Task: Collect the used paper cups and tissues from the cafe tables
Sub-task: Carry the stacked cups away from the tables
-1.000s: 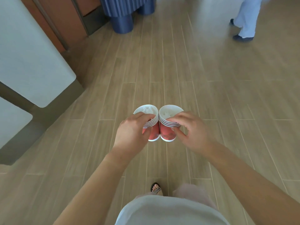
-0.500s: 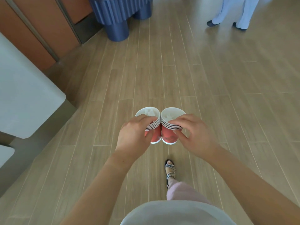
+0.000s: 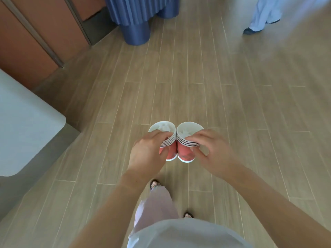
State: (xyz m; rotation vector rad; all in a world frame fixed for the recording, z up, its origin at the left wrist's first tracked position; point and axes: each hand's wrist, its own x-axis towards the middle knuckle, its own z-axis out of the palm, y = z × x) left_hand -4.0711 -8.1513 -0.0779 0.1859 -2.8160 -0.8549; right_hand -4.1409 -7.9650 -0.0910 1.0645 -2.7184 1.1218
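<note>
Plank floor (image 3: 232,104) all around, white table (image 3: 23,131) at left. Mid-stride, left hand (image 3: 146,153) wrapped round one cup stack (image 3: 171,151), right hand (image 3: 215,153) pinching the other stack (image 3: 185,152), rims touching, both carried above the floor. Crumpled tissue (image 3: 163,127) inside each top cup. Risk of nested cups slipping apart under a loose pinch, or tissue tipping out on a tilt.

Pale grey-blue top (image 3: 188,233), loose lilac trousers (image 3: 155,206) and dark strappy open-toed sandals (image 3: 155,185).
</note>
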